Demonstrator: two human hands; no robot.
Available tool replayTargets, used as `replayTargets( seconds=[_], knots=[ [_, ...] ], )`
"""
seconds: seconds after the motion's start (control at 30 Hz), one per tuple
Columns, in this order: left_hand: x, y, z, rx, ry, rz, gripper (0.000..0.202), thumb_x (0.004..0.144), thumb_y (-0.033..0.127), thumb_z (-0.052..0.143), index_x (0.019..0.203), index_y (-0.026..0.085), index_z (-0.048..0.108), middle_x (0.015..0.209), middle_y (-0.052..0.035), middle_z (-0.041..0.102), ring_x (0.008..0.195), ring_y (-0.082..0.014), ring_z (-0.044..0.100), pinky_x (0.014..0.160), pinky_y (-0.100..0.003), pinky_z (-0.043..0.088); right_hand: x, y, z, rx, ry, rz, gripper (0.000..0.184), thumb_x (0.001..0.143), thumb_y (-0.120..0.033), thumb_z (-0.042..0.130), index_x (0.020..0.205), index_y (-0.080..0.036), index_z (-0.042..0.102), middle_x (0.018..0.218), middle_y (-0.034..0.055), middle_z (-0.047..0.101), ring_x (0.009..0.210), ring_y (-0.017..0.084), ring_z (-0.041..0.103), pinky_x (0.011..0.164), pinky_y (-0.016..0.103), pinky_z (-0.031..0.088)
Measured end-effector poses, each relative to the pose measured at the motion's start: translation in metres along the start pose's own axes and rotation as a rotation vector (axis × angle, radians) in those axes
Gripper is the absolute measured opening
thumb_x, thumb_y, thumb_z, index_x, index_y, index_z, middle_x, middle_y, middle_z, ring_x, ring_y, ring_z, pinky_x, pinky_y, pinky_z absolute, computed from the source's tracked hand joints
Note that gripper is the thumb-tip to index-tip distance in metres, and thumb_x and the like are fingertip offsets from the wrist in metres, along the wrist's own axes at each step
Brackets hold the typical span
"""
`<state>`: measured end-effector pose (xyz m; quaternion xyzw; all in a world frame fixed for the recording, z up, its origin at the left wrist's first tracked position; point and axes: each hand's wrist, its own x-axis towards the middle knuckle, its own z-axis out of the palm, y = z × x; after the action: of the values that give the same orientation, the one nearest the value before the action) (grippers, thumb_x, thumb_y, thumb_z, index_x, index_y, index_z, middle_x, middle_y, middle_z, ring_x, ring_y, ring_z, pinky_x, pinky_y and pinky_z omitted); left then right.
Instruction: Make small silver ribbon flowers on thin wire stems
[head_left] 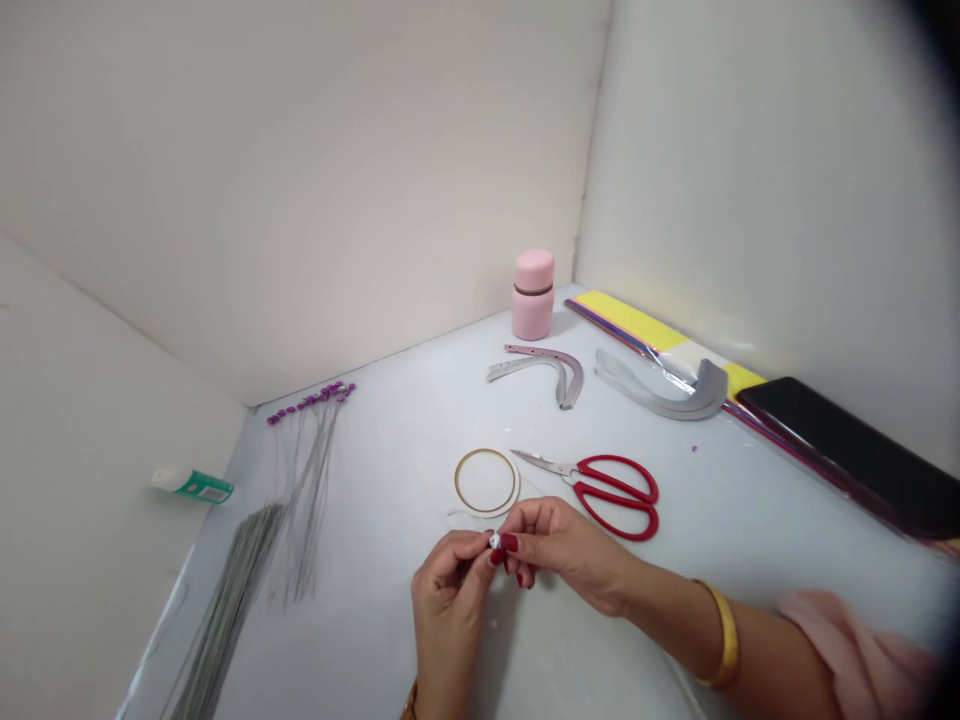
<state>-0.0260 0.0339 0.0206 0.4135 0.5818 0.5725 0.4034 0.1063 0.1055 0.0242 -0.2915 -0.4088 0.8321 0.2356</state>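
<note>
My left hand [452, 583] and my right hand [564, 550] meet at the near middle of the table. Their fingertips pinch a tiny white piece [495, 540] between them. It looks like rolled or folded paper, though most of it is covered by the fingers. Just beyond the hands lies a thin roll of tape [514, 494], flat on the table with a loose end beside it. Red-handled scissors [577, 484] rest to the right of the roll, blades slightly apart and pointing left.
Purple-tipped wires [311, 440] and a bundle of grey-green wires [232, 600] lie left, near a green-and-white glue bottle [201, 486]. Behind stand a pink jar [533, 300] and curved paper strips [570, 375]. More grey strips [667, 400], coloured sheets [626, 318] and a phone [847, 450] line the right.
</note>
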Motion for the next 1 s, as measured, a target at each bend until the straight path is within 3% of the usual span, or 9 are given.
replayTargets(
  seconds=[0.2, 0.5, 1.0],
  knots=[
    [-0.0006, 0.0008, -0.0024, 0.025, -0.005, 0.016, 0.008, 0.076, 0.018, 0.061, 0.072, 0.019, 0.067, 0.069, -0.0027, 0.066, 0.067, -0.0166, 0.061, 0.064, -0.026, 0.048, 0.0, -0.0033, -0.0004, 0.003, -0.02, 0.011, 0.028, 0.066, -0.037, 0.071, 0.072, -0.011, 0.063, 0.061, 0.0007, 0.062, 0.047, 0.006, 0.051, 0.048, 0.019, 0.038],
    [0.0003, 0.0016, -0.0042, 0.236, -0.069, 0.244, 0.014, 0.077, 0.011, 0.058, 0.079, 0.02, 0.068, 0.074, -0.0034, 0.067, 0.069, -0.0158, 0.062, 0.063, -0.025, 0.048, 0.0025, 0.0006, -0.0046, 0.0, 0.014, 0.02, 0.027, 0.062, -0.034, 0.075, 0.067, -0.011, 0.062, 0.061, 0.001, 0.063, 0.047, 0.006, 0.051, 0.048, 0.019, 0.038],
    [-0.0002, 0.0012, -0.0046, 0.238, -0.096, 0.224, 0.013, 0.079, 0.012, 0.056, 0.075, 0.018, 0.066, 0.072, -0.0021, 0.067, 0.067, -0.0134, 0.061, 0.063, -0.023, 0.047, 0.0028, -0.001, -0.0081, -0.022, -0.003, 0.049, 0.025, 0.062, -0.032, 0.075, 0.067, -0.01, 0.063, 0.06, 0.001, 0.063, 0.046, 0.006, 0.051, 0.048, 0.018, 0.038]
  ],
)
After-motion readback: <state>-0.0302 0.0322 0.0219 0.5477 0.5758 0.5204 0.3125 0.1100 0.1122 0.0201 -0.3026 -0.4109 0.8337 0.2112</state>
